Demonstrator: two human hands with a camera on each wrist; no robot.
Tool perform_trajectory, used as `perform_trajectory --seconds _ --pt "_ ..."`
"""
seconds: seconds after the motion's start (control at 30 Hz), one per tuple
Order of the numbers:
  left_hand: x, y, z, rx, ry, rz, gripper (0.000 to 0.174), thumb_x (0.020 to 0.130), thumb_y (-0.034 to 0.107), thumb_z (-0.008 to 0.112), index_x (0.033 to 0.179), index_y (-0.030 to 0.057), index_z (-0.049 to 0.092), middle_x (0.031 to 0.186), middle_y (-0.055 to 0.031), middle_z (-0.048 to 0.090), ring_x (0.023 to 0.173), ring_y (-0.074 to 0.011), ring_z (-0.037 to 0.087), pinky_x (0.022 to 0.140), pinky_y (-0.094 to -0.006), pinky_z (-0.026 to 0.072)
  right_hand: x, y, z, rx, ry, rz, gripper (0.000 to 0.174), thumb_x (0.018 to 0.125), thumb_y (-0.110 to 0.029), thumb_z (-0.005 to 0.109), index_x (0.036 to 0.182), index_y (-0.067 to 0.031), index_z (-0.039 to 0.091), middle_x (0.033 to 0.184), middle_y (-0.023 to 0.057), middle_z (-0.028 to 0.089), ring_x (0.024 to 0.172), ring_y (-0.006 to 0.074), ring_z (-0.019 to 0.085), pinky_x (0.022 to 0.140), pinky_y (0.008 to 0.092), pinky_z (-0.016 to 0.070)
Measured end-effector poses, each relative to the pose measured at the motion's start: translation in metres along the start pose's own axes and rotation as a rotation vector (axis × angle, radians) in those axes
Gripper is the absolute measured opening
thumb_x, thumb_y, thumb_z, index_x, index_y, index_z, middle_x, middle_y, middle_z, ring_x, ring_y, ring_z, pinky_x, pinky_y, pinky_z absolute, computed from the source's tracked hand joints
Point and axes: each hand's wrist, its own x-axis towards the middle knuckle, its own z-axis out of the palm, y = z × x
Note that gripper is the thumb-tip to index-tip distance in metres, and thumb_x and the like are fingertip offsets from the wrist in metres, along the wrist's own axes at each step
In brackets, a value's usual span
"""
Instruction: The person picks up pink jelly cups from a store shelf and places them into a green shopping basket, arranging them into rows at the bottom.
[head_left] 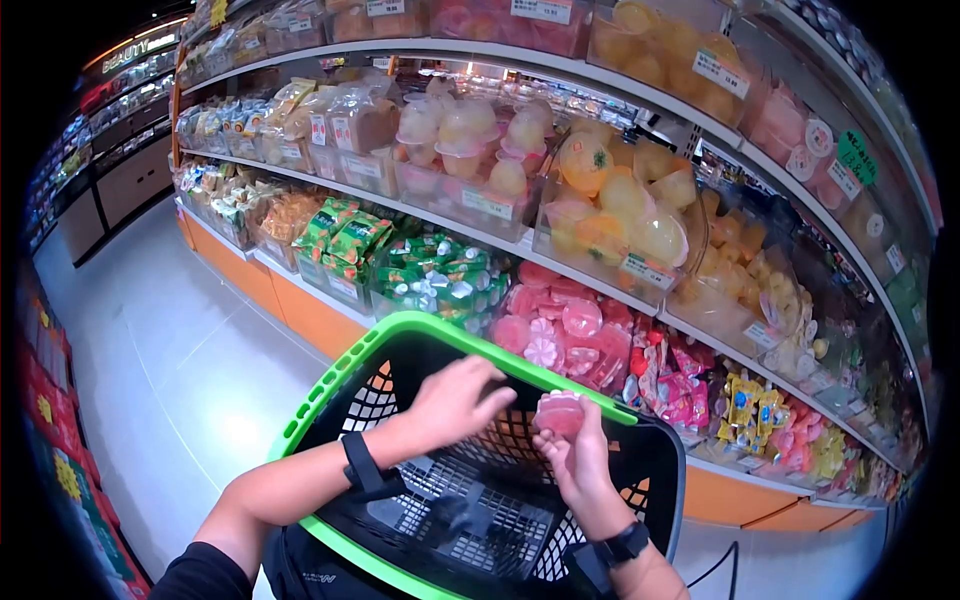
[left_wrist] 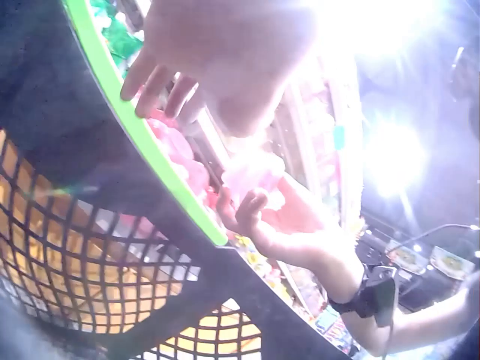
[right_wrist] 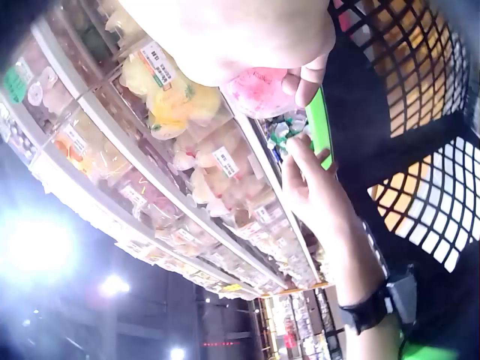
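Over the right side of a black basket with a green rim (head_left: 405, 322), my right hand (head_left: 588, 470) grips a pink jelly cup (head_left: 560, 414) between thumb and curled fingers. The cup looks round, with a clear lid or wrap, and shows pink under my fingers in the right wrist view. My left hand (head_left: 455, 402) hovers over the basket to the left of the cup, fingers loosely extended and holding nothing. In the left wrist view this hand (left_wrist: 225, 64) hangs near the green rim, apart from the cup (left_wrist: 253, 174).
Shelves beyond the basket carry bins of yellow jelly cups (head_left: 625, 215), pink jelly cups (head_left: 580, 330), green packets (head_left: 345, 240) and wrapped sweets (head_left: 752, 410). The lower shelf edge stands close behind the basket's far rim. Pale floor (head_left: 185, 320) runs along the left, beside red packages (head_left: 50, 400).
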Motion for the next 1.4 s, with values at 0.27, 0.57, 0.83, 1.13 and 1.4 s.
perform_trajectory --seconds 0.27,0.57,0.83,1.13,1.4 --pt "-0.033 0.027 0.035 -0.649 -0.449 -0.191 0.041 0.085 0.027 0.068 0.113 0.0014 0.053 0.089 -0.0071 0.063 0.070 -0.0100 0.058 0.063 -0.0264 0.0487 -0.034 0.009 -0.031 -0.099 -0.095 0.400 0.071 0.090 -0.067 0.021 0.118 -0.0070 0.048 0.082 0.0092 0.063 0.054 0.0208 0.063 0.053 0.0336 0.0562" --pt "-0.037 0.007 0.032 -1.135 -0.563 -0.476 0.033 0.093 0.018 0.057 0.120 -0.0004 0.051 0.100 -0.0042 0.061 0.089 -0.0092 0.058 0.076 -0.0255 0.0494 -0.032 0.015 -0.034 -0.242 -0.166 0.421 0.061 0.094 -0.058 0.032 0.113 -0.0029 0.052 0.087 0.0107 0.062 0.067 0.0155 0.062 0.055 0.0309 0.0567" --pt "-0.032 0.016 0.013 -1.195 -0.624 -0.631 0.024 0.093 0.020 0.056 0.112 0.0041 0.051 0.099 -0.0010 0.059 0.091 -0.0070 0.056 0.077 -0.0234 0.0483 -0.041 0.016 -0.023 -0.460 -0.183 0.201 0.063 0.094 -0.058 0.029 0.118 -0.0028 0.049 0.092 0.0097 0.061 0.069 0.0145 0.061 0.052 0.0295 0.0573" --pt "-0.031 0.018 0.012 -1.220 -0.523 -0.624 0.027 0.093 0.021 0.057 0.113 0.0036 0.052 0.098 -0.0012 0.060 0.087 -0.0049 0.056 0.072 -0.0205 0.0465 -0.043 0.015 -0.027 -0.321 -0.233 0.199 0.045 0.092 -0.038 0.052 0.120 -0.0023 0.050 0.095 0.0083 0.058 0.074 0.0133 0.057 0.056 0.0269 0.0550" --pt "-0.029 0.019 0.007 -1.166 -0.512 -0.622 0.031 0.094 0.024 0.056 0.113 -0.0003 0.054 0.097 -0.0058 0.062 0.087 -0.0115 0.061 0.073 -0.0262 0.0533 -0.045 0.016 -0.025 -0.295 -0.237 0.211 0.053 0.093 -0.047 0.044 0.122 -0.0022 0.047 0.096 0.0107 0.058 0.072 0.0157 0.057 0.059 0.0311 0.0564"
